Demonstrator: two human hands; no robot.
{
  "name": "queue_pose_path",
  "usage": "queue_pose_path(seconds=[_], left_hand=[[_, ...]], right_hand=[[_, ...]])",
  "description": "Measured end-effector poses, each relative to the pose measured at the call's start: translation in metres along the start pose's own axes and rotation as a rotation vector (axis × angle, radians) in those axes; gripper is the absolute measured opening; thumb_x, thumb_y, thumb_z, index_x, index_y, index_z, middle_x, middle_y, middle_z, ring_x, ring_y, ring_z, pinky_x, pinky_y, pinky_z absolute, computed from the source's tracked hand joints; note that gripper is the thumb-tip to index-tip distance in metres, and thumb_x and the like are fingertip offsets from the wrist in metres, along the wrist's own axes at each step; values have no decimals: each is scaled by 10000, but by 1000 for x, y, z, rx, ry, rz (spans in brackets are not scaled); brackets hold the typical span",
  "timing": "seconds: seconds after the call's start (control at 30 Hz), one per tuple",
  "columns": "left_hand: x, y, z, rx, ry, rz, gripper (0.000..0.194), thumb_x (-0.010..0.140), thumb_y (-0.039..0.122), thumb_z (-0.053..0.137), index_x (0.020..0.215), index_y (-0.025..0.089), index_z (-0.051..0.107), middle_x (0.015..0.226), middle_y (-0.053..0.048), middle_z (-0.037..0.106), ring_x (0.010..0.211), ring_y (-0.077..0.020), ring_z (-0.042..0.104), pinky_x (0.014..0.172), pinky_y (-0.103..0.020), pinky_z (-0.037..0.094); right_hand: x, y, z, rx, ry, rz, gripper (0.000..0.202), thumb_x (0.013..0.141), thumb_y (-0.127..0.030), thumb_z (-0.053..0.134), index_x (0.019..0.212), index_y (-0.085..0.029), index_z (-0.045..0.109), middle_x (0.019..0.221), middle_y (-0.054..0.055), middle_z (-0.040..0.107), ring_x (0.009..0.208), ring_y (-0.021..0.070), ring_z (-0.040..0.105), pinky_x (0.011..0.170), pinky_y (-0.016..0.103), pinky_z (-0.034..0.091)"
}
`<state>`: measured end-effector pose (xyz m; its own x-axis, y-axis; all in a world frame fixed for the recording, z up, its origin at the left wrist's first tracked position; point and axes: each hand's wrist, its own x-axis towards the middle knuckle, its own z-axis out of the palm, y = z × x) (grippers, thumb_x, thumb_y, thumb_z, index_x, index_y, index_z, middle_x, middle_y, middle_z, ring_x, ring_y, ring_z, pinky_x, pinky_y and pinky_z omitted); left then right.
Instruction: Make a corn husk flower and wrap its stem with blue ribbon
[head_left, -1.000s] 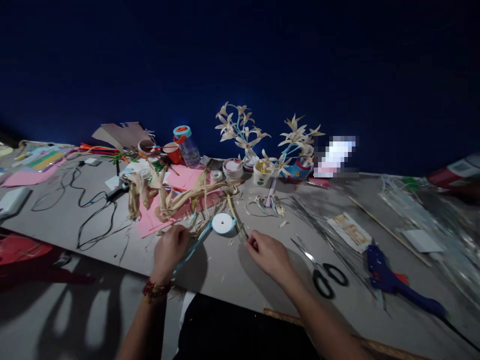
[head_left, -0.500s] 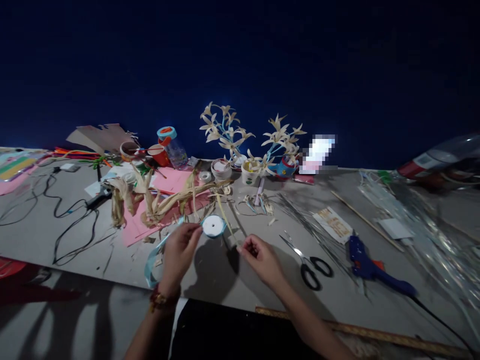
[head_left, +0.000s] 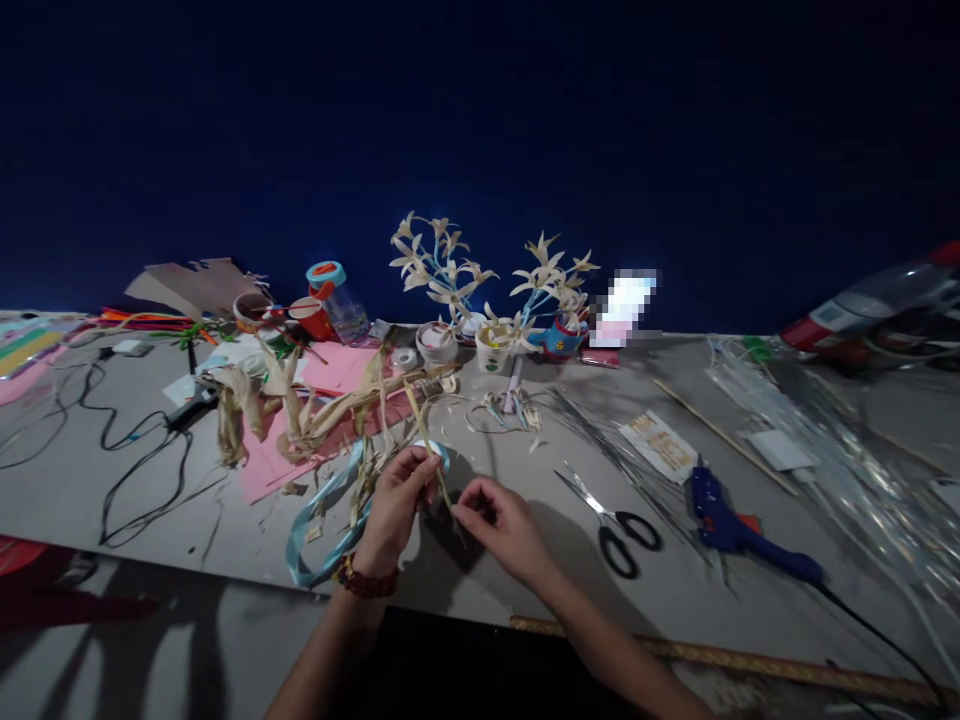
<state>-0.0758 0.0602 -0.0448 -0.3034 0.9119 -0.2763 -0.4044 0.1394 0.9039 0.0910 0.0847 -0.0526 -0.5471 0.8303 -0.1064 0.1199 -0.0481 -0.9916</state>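
A thin pale green strip slants across the middle of the table, its upper end near the dried husks. My left hand pinches it partway down. At its lower end, my right hand has thumb and fingertips together on the strip. Behind my left hand lies a ribbon roll, mostly hidden, and a loop of light blue ribbon rests to the left. Two stems of husk flowers stand beyond, near small cups.
Scissors, a blue glue gun and thin wires lie to the right. Clear plastic wrap and a bottle are farther right. Pink paper and black cables lie left. A ruler lines the front edge.
My left hand has moved right from the ribbon roll and taken hold of the strip, now covering much of the roll. My right hand has shifted slightly left and down.
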Motion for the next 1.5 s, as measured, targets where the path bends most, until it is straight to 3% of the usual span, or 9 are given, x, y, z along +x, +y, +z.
queue_pose_path(seconds=[0.1,0.33,0.53,0.77,0.93,1.07,1.2,1.37,1.5], left_hand=[[0,-3,-5,2,17,6,309,735,410,829,793,180,630,607,56,579,458,-52,437,430,-180,271],[-2,-1,-13,31,12,32,310,706,397,846,837,167,685,640,38,609,515,-68,485,511,-195,370],[-3,2,-15,92,-10,50,292,697,386,848,800,160,696,611,34,592,531,-86,493,528,-210,380],[-4,4,-10,206,-16,131,260,740,402,811,775,174,692,619,23,602,570,-117,515,555,-231,408],[-9,4,-5,323,-47,198,245,812,428,738,817,192,669,680,14,620,621,-138,555,603,-245,447],[-13,4,-1,259,-96,154,225,835,405,729,834,196,642,653,26,600,614,-133,551,617,-244,457],[-17,3,4,146,-151,104,230,800,369,775,883,182,672,777,1,636,618,-114,551,608,-238,456],[-20,0,10,120,-134,107,264,772,359,801,938,192,681,849,-32,684,675,-139,587,621,-250,486],[-25,1,12,153,-156,127,282,777,364,795,976,197,686,853,-36,681,730,-156,605,638,-250,491]], right_hand=[[18,-6,7,-55,12,-50,134,829,-323,670,885,-214,615,752,-28,619,613,125,526,583,230,414],[43,2,19,-156,52,-116,68,826,-258,642,794,-213,603,716,-36,621,630,132,557,581,225,409],[38,3,18,-167,80,-121,119,855,-318,652,811,-217,608,733,-26,663,647,140,606,600,229,448],[29,-15,13,-302,117,-156,37,863,-199,636,851,-222,661,828,2,704,765,167,629,700,260,452],[26,-17,4,-302,83,-125,25,860,-213,637,860,-226,657,820,-5,703,743,162,635,676,247,455],[22,-14,-9,-223,61,-77,43,840,-249,649,837,-208,635,771,-7,683,674,147,626,622,235,469],[13,-17,-17,-111,91,-56,116,849,-300,638,916,-206,655,841,15,696,662,139,611,601,237,473],[8,-28,-12,-108,128,-114,188,851,-318,652,1010,-219,670,923,28,701,677,137,603,624,248,488],[15,-30,-7,-41,159,-109,172,848,-323,651,982,-219,673,813,10,671,677,150,606,634,259,497]])
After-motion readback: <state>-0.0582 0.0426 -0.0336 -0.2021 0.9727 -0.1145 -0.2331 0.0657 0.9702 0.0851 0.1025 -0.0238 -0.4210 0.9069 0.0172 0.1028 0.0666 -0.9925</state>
